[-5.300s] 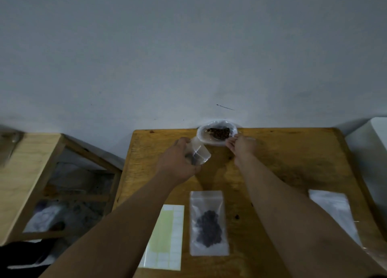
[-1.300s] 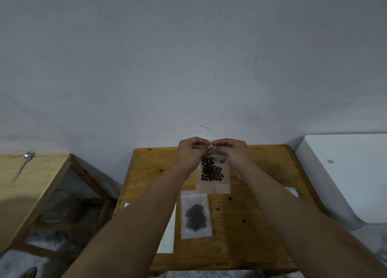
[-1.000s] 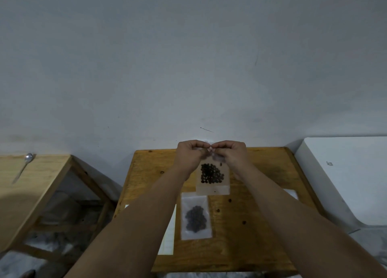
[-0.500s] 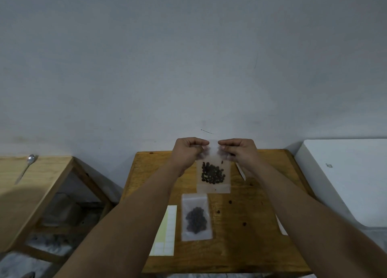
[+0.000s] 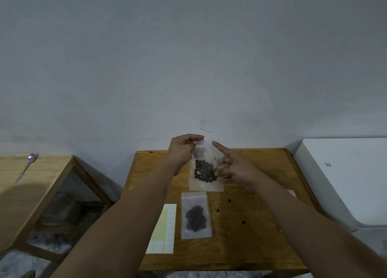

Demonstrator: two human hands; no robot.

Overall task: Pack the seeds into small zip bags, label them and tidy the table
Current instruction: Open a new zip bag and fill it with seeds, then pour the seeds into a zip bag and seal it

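Observation:
A small clear zip bag (image 5: pixel 206 185) with dark seeds (image 5: pixel 204 171) in its lower half hangs upright above the wooden table (image 5: pixel 257 235). My left hand (image 5: pixel 183 150) pinches the bag's top left corner. My right hand (image 5: pixel 234 166) is beside the bag's right edge, index finger stretched toward the top strip and the other fingers curled loosely against the bag; it grips nothing. A second zip bag (image 5: pixel 195 215) filled with dark seeds lies flat on the table below. A sheet of white labels (image 5: pixel 165 229) lies to its left.
A few loose seeds (image 5: pixel 229 200) lie scattered on the table right of the flat bag. A white box or cabinet (image 5: pixel 345 177) stands to the right. A second wooden table (image 5: pixel 27 191) at left carries a metal spoon (image 5: pixel 26 168). The wall is directly behind.
Five seconds ago my hands were at a seed bowl at the table's far edge. Since then both pinched the bag's top; now my right hand has let go and opened beside the bag.

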